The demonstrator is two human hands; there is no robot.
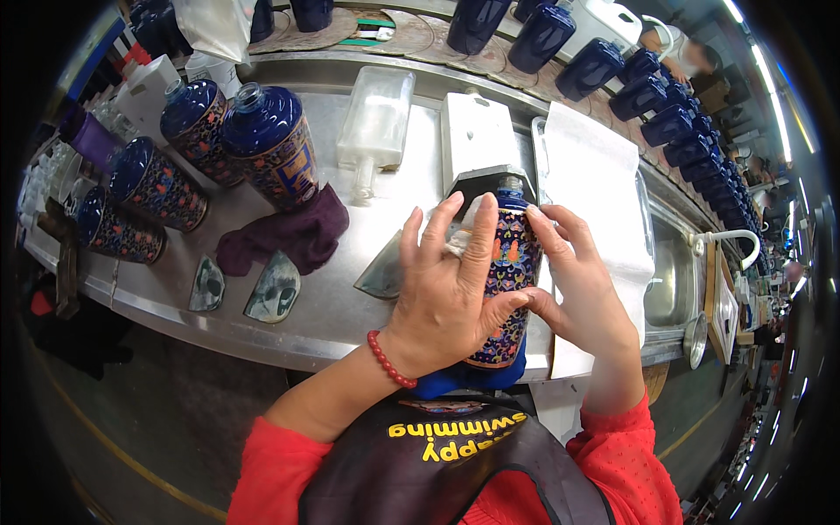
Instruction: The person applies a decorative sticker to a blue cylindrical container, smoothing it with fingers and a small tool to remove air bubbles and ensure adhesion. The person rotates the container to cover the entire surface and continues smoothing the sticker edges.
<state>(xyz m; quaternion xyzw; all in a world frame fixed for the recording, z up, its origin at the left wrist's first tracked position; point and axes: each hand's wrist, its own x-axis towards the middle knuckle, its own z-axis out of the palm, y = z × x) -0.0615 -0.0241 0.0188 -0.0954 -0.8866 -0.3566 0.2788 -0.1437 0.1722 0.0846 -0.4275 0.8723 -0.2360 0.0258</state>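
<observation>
A dark blue glass bottle [510, 262] with a colourful floral pattern leans in front of me, its bare clear neck pointing away. My left hand [448, 284] lies along the bottle's left side, thumb across the front, other fingers spread. A small white wad [458, 240] shows between those fingers. My right hand [584, 284] holds the right side, fingertips near the shoulder and thumb lower down. Behind the neck is a black angular rest [472, 185]. Blue material [472, 378] lies under the bottle's base. The bottle's underside is hidden.
Several patterned blue bottles [271, 144] stand at left beside a purple cloth [289, 236]. Grey-green curved pads [273, 289] lie on the metal table [324, 324]. A clear bottle [376, 122] lies farther back. White paper [595, 192] and a sink [672, 276] are at right; plain blue bottles [542, 37] line a conveyor.
</observation>
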